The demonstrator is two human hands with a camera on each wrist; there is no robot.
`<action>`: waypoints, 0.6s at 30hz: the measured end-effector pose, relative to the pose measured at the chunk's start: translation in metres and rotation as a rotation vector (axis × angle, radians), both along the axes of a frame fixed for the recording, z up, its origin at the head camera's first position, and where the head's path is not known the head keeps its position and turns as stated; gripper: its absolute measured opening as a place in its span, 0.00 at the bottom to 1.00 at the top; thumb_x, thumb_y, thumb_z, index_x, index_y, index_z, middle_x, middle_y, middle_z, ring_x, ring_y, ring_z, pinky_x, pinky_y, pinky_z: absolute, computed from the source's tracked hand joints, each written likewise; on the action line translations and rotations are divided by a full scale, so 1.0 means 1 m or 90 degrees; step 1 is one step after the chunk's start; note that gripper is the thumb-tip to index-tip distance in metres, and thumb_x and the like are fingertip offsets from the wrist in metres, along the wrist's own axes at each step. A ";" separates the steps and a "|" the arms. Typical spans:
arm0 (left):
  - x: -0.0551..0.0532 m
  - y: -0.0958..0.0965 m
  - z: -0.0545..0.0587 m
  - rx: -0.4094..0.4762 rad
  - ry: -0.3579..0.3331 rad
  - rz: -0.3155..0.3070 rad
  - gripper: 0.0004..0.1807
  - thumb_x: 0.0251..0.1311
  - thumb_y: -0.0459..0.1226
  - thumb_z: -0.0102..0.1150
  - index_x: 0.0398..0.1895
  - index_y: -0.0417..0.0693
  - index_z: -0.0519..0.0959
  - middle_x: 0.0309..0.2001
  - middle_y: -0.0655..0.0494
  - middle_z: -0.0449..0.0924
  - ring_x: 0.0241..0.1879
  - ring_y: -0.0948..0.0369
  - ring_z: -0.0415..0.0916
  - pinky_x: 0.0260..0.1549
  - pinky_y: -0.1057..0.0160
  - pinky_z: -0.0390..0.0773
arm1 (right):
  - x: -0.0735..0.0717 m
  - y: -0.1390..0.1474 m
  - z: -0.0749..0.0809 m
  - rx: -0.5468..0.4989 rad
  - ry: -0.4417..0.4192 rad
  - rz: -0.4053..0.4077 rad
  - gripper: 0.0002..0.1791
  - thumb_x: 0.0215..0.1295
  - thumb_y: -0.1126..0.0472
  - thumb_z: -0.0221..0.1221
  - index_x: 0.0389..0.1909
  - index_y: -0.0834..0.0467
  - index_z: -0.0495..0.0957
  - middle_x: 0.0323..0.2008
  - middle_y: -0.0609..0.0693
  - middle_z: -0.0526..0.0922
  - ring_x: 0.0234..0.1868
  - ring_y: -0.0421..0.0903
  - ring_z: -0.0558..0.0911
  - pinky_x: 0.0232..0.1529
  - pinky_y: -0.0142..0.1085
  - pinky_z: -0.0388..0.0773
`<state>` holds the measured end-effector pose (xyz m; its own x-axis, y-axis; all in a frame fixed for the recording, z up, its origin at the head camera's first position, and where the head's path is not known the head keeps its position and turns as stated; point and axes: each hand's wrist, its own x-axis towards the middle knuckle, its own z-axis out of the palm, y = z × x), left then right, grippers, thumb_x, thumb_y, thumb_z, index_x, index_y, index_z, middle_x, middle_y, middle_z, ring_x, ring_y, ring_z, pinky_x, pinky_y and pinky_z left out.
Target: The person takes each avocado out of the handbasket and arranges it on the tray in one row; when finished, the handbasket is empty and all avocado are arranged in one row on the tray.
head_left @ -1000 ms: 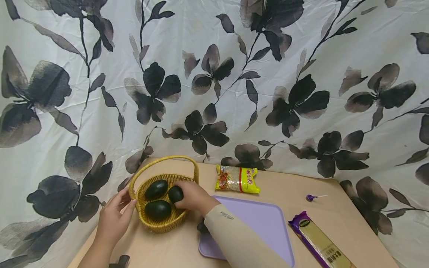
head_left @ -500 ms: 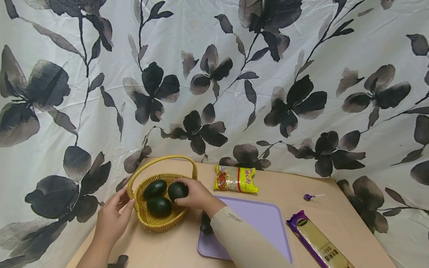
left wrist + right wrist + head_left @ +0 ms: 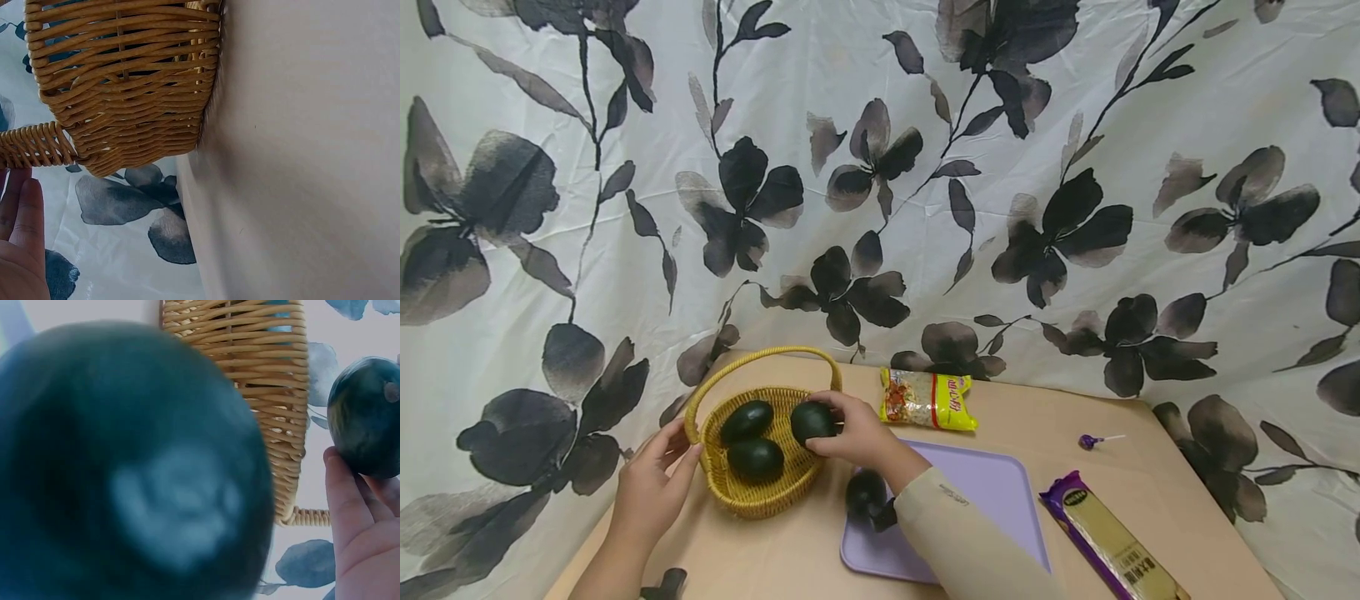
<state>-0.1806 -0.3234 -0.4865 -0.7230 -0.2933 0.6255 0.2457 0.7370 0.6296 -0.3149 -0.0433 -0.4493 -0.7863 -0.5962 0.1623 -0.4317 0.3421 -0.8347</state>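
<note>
Between its fingertips and thumb, my right hand [image 3: 857, 433] holds a dark green avocado [image 3: 812, 423] over the right rim of the wicker basket [image 3: 760, 507]. In the right wrist view the held avocado [image 3: 369, 419] shows a pale stem scar. Inside the basket lie two more avocados [image 3: 747, 422]. At the basket's left side, my left hand [image 3: 651, 492] touches the foot of the arched handle [image 3: 37, 145] with nearly straight fingers [image 3: 28, 215]. Beneath my right wrist sits another dark round avocado [image 3: 863, 492], at the tray's left edge; it looms large and blurred in the right wrist view.
A purple tray [image 3: 977, 492] lies right of the basket, partly under my right sleeve. Behind it is a yellow food packet [image 3: 928, 400]. Farther right are a purple lollipop [image 3: 1090, 442] and a long purple-ended packet [image 3: 1108, 533]. A floral cloth [image 3: 925, 208] hangs behind the table.
My right hand has moved right with the avocado, from inside the basket to over its right rim. More of the avocado by the tray shows. The left hand stays at the handle.
</note>
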 end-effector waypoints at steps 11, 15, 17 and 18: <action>0.001 -0.001 0.001 -0.004 0.004 0.000 0.30 0.58 0.24 0.70 0.66 0.35 0.74 0.52 0.42 0.82 0.52 0.89 0.65 0.53 0.91 0.69 | 0.003 0.022 0.006 -0.058 -0.029 -0.006 0.36 0.55 0.56 0.75 0.67 0.49 0.75 0.61 0.50 0.80 0.56 0.51 0.83 0.56 0.41 0.87; 0.002 -0.001 0.001 -0.002 -0.010 0.003 0.30 0.59 0.25 0.70 0.66 0.36 0.74 0.53 0.43 0.82 0.52 0.90 0.64 0.52 0.91 0.69 | 0.006 0.031 0.006 -0.076 -0.034 -0.014 0.35 0.56 0.57 0.75 0.66 0.47 0.76 0.61 0.49 0.80 0.55 0.50 0.83 0.57 0.43 0.87; 0.002 -0.001 0.000 -0.004 -0.015 0.006 0.31 0.59 0.26 0.70 0.66 0.36 0.74 0.53 0.43 0.82 0.52 0.90 0.64 0.52 0.91 0.69 | 0.007 0.035 0.004 -0.090 -0.034 -0.011 0.35 0.56 0.59 0.74 0.66 0.49 0.76 0.61 0.50 0.80 0.55 0.51 0.84 0.57 0.45 0.87; 0.002 -0.001 0.000 -0.005 -0.016 0.006 0.31 0.59 0.26 0.70 0.66 0.36 0.74 0.53 0.44 0.82 0.52 0.90 0.64 0.52 0.91 0.69 | 0.008 0.037 0.003 -0.095 -0.035 -0.010 0.35 0.56 0.59 0.74 0.66 0.49 0.76 0.61 0.50 0.80 0.55 0.50 0.84 0.58 0.45 0.86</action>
<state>-0.1784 -0.3244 -0.4862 -0.7361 -0.2957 0.6089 0.2225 0.7438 0.6303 -0.3072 -0.0065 -0.4460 -0.8054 -0.5561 0.2051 -0.3799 0.2188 -0.8988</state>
